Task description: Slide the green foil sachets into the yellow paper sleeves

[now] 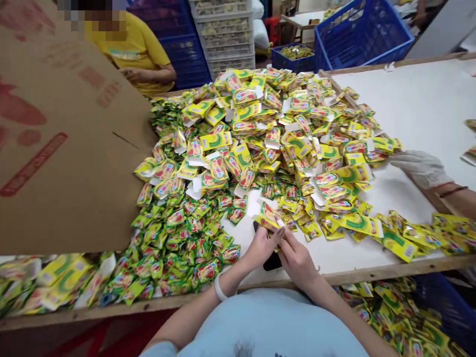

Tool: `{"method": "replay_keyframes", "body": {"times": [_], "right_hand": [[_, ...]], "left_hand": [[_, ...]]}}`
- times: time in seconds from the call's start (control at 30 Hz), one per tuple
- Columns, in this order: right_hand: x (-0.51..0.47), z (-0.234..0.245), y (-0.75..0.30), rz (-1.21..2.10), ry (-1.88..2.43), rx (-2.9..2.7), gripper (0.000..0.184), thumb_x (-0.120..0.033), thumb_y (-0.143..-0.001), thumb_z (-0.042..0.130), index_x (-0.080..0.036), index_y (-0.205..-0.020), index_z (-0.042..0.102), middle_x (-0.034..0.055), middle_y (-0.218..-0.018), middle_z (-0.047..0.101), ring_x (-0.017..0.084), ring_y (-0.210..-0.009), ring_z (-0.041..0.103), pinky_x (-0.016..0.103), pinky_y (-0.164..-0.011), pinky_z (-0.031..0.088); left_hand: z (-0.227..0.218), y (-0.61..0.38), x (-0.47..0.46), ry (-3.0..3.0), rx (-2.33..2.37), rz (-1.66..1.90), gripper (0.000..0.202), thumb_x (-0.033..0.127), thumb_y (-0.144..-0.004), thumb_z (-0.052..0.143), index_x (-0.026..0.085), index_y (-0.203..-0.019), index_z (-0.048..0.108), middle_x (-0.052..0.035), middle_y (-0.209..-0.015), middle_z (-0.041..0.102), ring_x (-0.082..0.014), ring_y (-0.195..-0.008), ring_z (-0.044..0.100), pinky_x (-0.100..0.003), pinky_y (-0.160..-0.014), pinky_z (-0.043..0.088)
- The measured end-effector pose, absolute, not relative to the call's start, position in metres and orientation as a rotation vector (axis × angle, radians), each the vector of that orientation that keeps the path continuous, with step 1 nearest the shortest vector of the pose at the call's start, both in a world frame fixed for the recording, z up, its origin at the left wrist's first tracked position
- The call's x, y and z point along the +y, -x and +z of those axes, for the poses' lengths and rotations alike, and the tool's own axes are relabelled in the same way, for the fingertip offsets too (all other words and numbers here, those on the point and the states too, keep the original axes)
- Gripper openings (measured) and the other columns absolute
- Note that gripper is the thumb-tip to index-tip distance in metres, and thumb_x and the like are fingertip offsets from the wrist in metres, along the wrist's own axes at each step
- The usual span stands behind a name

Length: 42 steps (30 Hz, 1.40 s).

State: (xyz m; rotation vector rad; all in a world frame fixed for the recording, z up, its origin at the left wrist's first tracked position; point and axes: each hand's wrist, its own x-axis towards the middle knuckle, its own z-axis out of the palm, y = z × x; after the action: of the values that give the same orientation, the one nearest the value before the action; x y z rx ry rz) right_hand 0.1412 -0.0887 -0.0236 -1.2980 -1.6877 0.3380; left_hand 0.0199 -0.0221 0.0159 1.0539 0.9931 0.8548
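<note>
Close to the table's front edge, my left hand (261,244) is closed around a small yellow-green printed box (268,217). My right hand (297,258) is closed at the near end of the same box, its fingertips pinched together there. Beneath my hands a black phone-like object (273,262) lies on the white tabletop, partly hidden. Green sachets (174,248) are heaped to the left of my hands, and yellow sachets (297,208) lie just to the right. Beyond them rises a large pile of small yellow boxes (245,114), several with white flaps sticking out.
A big cardboard carton (74,148) stands at the left. A co-worker's gloved hand (422,168) reaches in from the right, and a person in a yellow shirt (139,44) is across the table. Blue crates (360,34) stand behind; another blue bin (442,302) is below the table edge.
</note>
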Motion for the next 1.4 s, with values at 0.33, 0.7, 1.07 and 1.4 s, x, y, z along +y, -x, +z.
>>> {"method": "replay_keyframes", "body": {"times": [0.33,0.7,1.07,1.4], "right_hand": [[-0.059,0.062,-0.178,0.794,1.216,-1.165,0.012,-0.033,-0.087,0.067,-0.025,-0.096,0.065,0.0024,-0.088,0.064,0.009,-0.049,0.054,0.023,-0.039,0.046],[-0.049,0.079,-0.194,0.899,1.309,-2.176,0.013,-0.021,-0.092,0.058,-0.021,-0.088,0.070,0.0036,-0.082,0.060,0.016,-0.074,0.060,0.026,-0.067,0.050],[-0.088,0.049,-0.190,1.066,1.185,-1.884,0.028,-0.030,-0.099,0.046,-0.021,-0.085,0.069,0.0068,-0.087,0.067,0.016,-0.079,0.064,0.026,-0.069,0.052],[-0.100,0.034,-0.193,1.575,1.309,-1.341,0.027,-0.044,-0.089,0.062,-0.022,-0.094,0.077,0.0031,-0.083,0.072,0.006,-0.038,0.054,0.018,-0.035,0.040]], "left_hand": [[0.029,0.000,-0.017,-0.838,0.684,0.558,0.036,0.042,-0.065,0.081,0.013,-0.080,0.065,-0.0024,-0.068,0.064,-0.0135,-0.058,0.059,-0.027,-0.060,0.050],[0.029,0.012,-0.037,-1.097,0.693,0.287,0.039,0.051,-0.072,0.075,0.015,-0.073,0.059,-0.0001,-0.062,0.061,-0.0123,-0.057,0.056,-0.025,-0.058,0.048],[0.015,0.018,-0.050,-1.089,0.658,0.120,0.025,0.031,-0.072,0.073,0.017,-0.079,0.054,0.0049,-0.066,0.053,-0.0092,-0.057,0.052,-0.022,-0.056,0.047],[0.004,0.018,-0.053,-0.889,0.533,0.017,0.041,0.047,-0.065,0.082,0.016,-0.080,0.060,0.0024,-0.062,0.058,-0.0111,-0.054,0.055,-0.025,-0.055,0.048]]}}
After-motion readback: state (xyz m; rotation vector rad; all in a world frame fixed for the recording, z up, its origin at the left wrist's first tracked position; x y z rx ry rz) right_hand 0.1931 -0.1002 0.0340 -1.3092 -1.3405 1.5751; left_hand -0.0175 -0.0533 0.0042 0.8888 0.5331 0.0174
